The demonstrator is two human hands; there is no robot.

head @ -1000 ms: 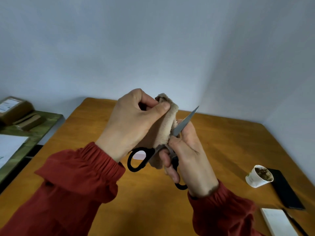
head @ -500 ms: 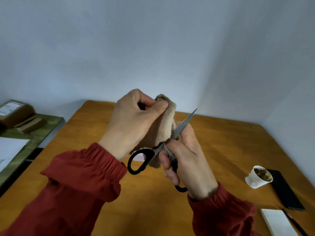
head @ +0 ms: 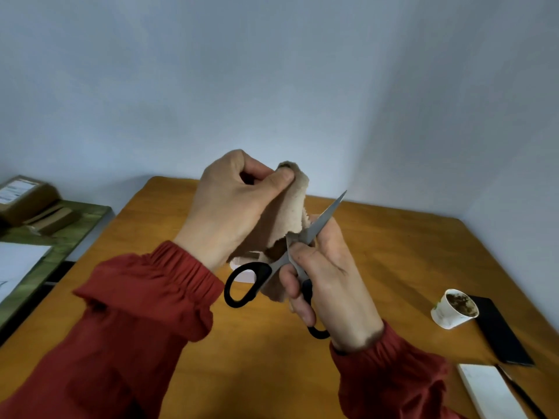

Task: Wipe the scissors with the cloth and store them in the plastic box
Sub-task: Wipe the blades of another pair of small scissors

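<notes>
- Both my hands are raised above a wooden surface (head: pixel 393 252), in red sleeves (head: pixel 145 297).
- My right hand (head: pixel 332 282) holds the scissors (head: pixel 319 225). Its fingers (head: pixel 292 287) are curled round one black handle loop, and the thumb presses near the pivot.
- The scissors are in the air, clear of the surface and tilted. The blade tip points up and away to the right, and the other handle loop sticks out free to the left.
- My left hand (head: pixel 230 207) is just left of the scissors and a little higher. Its fingers (head: pixel 281 179) are clamped on the cloth (head: pixel 287 219), with the thumb pinching it against the curled fingers.
- The cloth is beige and fuzzy. It hangs from that pinch and touches the blade by the pivot, and a fold drapes behind the handles.
- A pale pink thing (head: pixel 242 275) lies on the surface under the scissors, seen partly through the free loop. It is mostly hidden and I cannot tell what it is.
- Well to the right of the scissors is a white paper cup (head: pixel 453 309) with dark dregs. It sits just beside a flat black slab (head: pixel 499 331).
- Also to the right of the scissors, nearer to me, is a white notepad (head: pixel 487 391) with a dark pen (head: pixel 520 391) beside it.
- Far to the left of the scissors is a green surface (head: pixel 75 225). It carries a cardboard box (head: pixel 24 198) and a white sheet (head: pixel 18 264).
</notes>
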